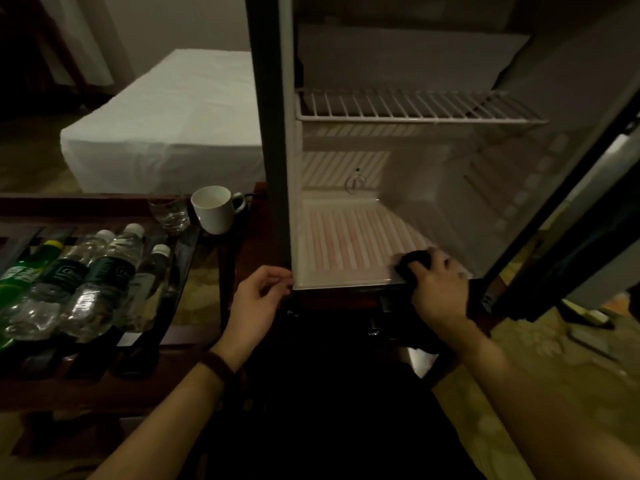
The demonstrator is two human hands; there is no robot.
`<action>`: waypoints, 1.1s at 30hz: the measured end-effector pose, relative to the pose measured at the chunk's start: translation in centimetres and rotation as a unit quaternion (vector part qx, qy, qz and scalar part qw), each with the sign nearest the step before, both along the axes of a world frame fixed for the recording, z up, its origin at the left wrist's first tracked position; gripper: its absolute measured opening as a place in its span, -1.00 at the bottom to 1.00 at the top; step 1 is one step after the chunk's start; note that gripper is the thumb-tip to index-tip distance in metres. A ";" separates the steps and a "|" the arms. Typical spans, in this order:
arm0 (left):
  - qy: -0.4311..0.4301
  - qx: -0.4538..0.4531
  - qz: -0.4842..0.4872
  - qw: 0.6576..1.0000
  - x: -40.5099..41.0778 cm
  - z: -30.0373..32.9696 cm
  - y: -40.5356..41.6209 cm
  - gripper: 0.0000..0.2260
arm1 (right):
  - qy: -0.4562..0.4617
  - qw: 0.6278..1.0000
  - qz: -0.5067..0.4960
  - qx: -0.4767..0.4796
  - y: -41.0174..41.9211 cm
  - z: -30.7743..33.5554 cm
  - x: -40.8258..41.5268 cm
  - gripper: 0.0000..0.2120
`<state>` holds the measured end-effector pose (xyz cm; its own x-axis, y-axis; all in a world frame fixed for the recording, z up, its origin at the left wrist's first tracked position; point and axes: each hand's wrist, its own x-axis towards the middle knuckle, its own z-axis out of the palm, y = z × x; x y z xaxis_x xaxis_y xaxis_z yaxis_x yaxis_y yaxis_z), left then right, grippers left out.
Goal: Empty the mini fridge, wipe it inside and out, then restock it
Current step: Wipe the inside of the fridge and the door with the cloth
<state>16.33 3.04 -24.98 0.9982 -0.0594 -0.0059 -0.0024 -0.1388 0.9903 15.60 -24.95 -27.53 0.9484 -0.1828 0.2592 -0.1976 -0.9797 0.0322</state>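
Observation:
The mini fridge (349, 233) stands open in front of me with bare white walls, a ribbed floor and one wire shelf (415, 109) up high. My right hand (436, 282) grips a dark cloth (414, 259) on the front right of the fridge floor. My left hand (258, 299) hovers by the lower left corner of the fridge frame, fingers loosely curled and holding nothing. Several plastic bottles (90, 282) lie side by side on the wooden rack at the left, one of them a green bottle (20, 275).
The fridge door (571, 220) hangs open at the right. A white mug (214, 207) and a glass (169, 211) stand beside the fridge at the back of the wooden rack (194, 337). A white-sheeted bed (166, 123) lies behind. Patterned carpet (540, 355) covers the floor.

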 end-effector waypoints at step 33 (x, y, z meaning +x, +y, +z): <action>-0.015 0.101 -0.019 0.995 -0.1 -4.7 -11.0 -0.75 | -0.019 0.982 -0.013 0.188 3.0 -3.9 -2.5 -0.59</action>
<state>16.21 -7.92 -29.67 0.9951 -0.0984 0.0081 -0.0407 -0.3350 0.9413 13.12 -21.97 -31.48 0.9333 -0.2962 0.2030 -0.2168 -0.9155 -0.3390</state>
